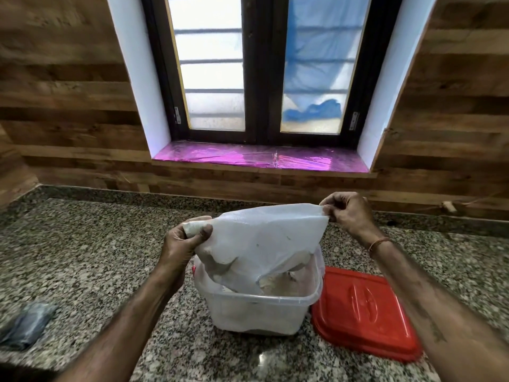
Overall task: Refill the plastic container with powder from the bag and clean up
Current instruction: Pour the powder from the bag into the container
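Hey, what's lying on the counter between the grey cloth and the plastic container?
In the head view, only bare counter shows between the grey cloth and the plastic container; the left forearm crosses above part of it.

A single wide-angle view, worn on the person's head, looks forward and down over the plastic container (pixel 256 310), which stands close below the camera, low of centre. Both forearms come in from the bottom edge on either side of the container, and the left hand (pixel 181 244) and right hand (pixel 347 213) grip the bag (pixel 270 244) just above it. Behind the container the view reaches the window (pixel 264 78). A red lid (pixel 363 312) lies just right of the container, and a grey cloth (pixel 24 326) lies far left of it.
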`<state>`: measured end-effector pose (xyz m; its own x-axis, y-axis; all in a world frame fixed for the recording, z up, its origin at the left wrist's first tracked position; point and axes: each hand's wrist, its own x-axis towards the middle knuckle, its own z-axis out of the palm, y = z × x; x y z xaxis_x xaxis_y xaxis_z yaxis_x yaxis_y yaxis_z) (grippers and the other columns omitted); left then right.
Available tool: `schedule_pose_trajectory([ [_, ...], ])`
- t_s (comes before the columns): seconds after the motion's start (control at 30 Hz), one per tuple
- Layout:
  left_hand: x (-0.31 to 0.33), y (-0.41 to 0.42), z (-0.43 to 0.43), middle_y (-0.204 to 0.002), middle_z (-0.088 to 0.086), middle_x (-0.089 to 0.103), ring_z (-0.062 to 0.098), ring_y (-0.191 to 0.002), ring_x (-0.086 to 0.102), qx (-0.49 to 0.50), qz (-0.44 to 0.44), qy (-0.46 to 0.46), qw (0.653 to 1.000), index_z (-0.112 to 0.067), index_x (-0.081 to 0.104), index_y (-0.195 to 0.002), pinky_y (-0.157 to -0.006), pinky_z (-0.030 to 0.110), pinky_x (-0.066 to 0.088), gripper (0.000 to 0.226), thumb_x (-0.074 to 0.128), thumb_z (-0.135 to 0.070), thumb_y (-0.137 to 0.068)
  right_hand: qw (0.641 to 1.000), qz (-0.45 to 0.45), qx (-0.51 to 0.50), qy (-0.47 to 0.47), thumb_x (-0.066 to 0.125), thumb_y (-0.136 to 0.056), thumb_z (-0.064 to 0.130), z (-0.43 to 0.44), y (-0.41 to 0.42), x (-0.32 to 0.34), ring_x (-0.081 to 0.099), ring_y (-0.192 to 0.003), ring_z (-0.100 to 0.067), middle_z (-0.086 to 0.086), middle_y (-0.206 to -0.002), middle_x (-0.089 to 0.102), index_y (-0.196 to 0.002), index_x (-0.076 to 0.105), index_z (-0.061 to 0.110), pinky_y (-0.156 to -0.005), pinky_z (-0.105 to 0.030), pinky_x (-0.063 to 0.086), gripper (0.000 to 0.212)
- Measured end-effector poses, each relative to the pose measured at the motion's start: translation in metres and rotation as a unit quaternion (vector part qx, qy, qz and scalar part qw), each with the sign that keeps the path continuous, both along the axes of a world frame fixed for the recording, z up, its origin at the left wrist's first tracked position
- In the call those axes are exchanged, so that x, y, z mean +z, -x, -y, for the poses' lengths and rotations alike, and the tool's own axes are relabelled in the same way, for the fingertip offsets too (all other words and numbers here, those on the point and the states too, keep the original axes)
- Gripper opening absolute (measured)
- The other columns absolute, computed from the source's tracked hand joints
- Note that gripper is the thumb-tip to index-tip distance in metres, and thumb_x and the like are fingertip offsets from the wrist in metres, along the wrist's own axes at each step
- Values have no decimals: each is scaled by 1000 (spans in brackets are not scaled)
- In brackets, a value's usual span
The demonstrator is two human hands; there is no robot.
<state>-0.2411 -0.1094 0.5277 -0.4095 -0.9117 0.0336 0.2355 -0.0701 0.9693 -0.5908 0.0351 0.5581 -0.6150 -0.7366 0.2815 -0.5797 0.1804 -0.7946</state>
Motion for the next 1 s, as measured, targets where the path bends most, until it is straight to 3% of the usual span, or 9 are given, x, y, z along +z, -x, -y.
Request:
schedule_pose_trajectory([
  [0.13,-7,6,1,-78,-2,78,8,-73,70,81,-24,-10,996,-11,76,-87,-64,20,58,10,78,-4,-81,997,-61,-49,1,72,-86,2,5,-13,6,65,-67,-10,4,-72,74,-77,77,16,-67,-32,59,17],
  [0.3,-8,8,-1,-85,3,71,16,-82,64,115,-24,26,993,-12,71,-89,-64,22,58,17,72,5,-86,991,125,-17,33,60,-98,5,6,-18,12,49,-65,-11,0,-72,60,-79,64,16,-58,-26,42,23],
  [0.4,-10,0,6,-83,4,69,18,-78,62,114,54,112,986,-17,67,-86,-67,35,54,14,78,-9,-86,992,128,17,-4,58,-97,4,4,-18,16,47,-65,-12,-2,-71,58,-77,64,13,-59,-28,41,22],
  [0.53,-5,-5,4,-72,-5,69,20,-70,67,147,270,285,908,-22,64,-82,-60,38,53,15,78,-25,-85,997,-10,-14,-69,63,-84,25,4,-10,24,62,-86,-21,-4,-94,66,-65,69,17,-71,-40,55,21],
  [0.6,6,-4,2,-73,-8,69,20,-73,67,139,318,319,882,-26,62,-83,-61,38,53,16,77,-30,-85,993,-57,-17,-100,65,-86,27,4,-12,31,61,-87,-16,0,-97,63,-67,71,20,-72,-36,56,21],
  [0.7,19,4,-1,-85,-14,71,16,-80,68,100,409,351,836,-34,66,-95,-68,34,55,24,77,-50,-82,993,28,48,-108,65,-94,12,0,-20,38,57,-68,-8,0,-80,67,-86,74,4,-60,-21,48,15],
  [0.8,28,27,-4,-100,-14,70,19,-92,70,70,452,410,789,-37,71,-106,-77,35,53,42,63,-71,-83,987,126,80,-62,64,-94,6,-1,-21,35,54,-53,-1,-2,-69,66,-87,73,0,-50,-13,45,13],
  [0.93,42,78,-20,-111,-14,71,15,-105,67,27,431,452,781,-33,72,-109,-92,39,50,52,55,-76,-85,982,176,72,-14,64,-93,3,9,-32,32,54,-60,-9,-1,-67,64,-80,72,4,-53,-18,47,15],
  [1.0,52,104,-30,-109,-11,71,17,-103,67,14,425,466,776,-31,71,-108,-90,38,49,49,61,-72,-84,982,177,71,-1,64,-91,4,17,-40,36,52,-58,-10,1,-64,62,-75,72,9,-54,-23,44,18],
])
